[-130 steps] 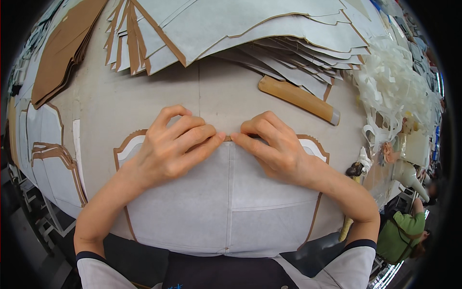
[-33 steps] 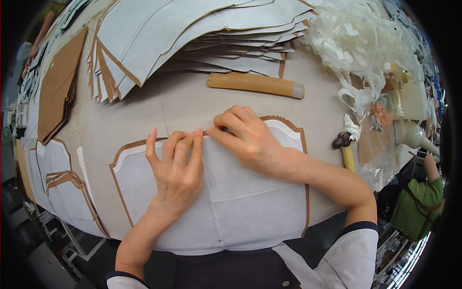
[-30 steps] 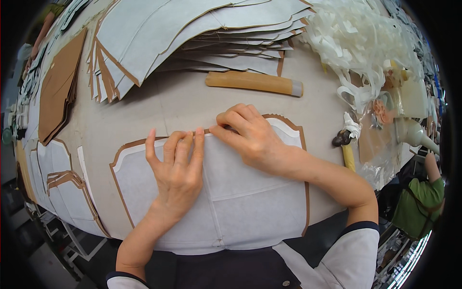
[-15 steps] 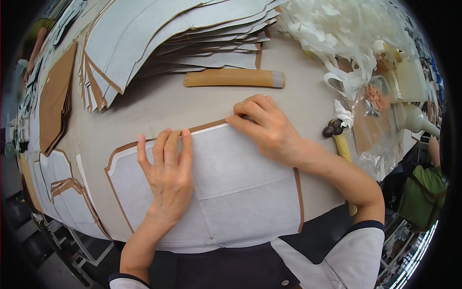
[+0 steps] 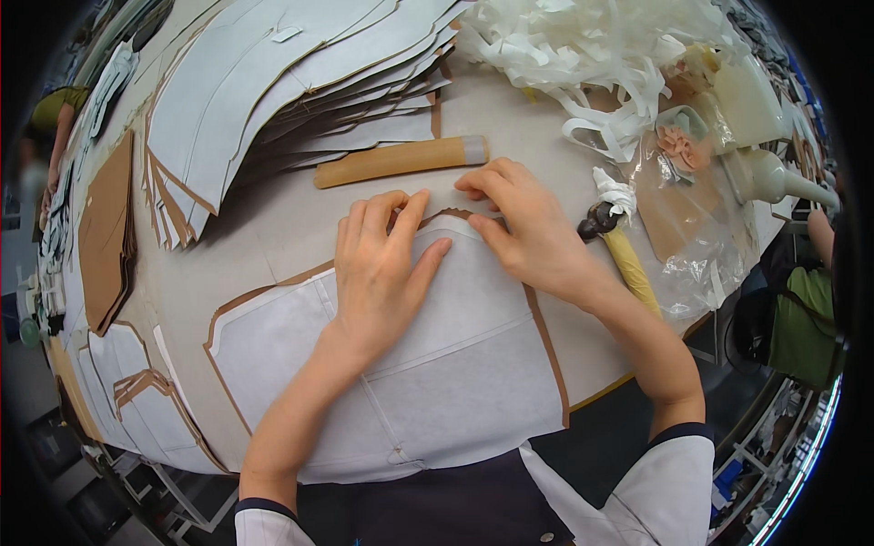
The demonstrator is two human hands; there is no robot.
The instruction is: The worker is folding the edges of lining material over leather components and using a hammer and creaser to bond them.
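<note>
A large panel point(image 5: 455, 400) with a white backing, a brown border and stitched seams lies in front of me, its near edge against my body. Part of its far edge rises in a small wavy brown curve between my hands. My left hand point(image 5: 378, 278) rests on the panel left of that curve, thumb and fingers apart. At the right end of the curve is my right hand point(image 5: 528, 232), its thumb by the brown edge and its fingers bent but spread from the thumb. Neither hand grips anything that I can see.
Beyond lie a flat tan bar point(image 5: 401, 162) and a stack of white-backed pieces point(image 5: 228, 100). Brown pieces point(image 5: 107, 232) and smaller panels point(image 5: 137, 382) are at left. A yellow-handled hammer point(image 5: 630, 268), plastic bags, a white bottle point(image 5: 774, 176) and a heap of white strips point(image 5: 583, 55) fill the right.
My left hand has moved right along the far edge, nearer my right hand. Both hands' fingers have spread, and the panel's edge between them now bulges up. The view has shifted slightly.
</note>
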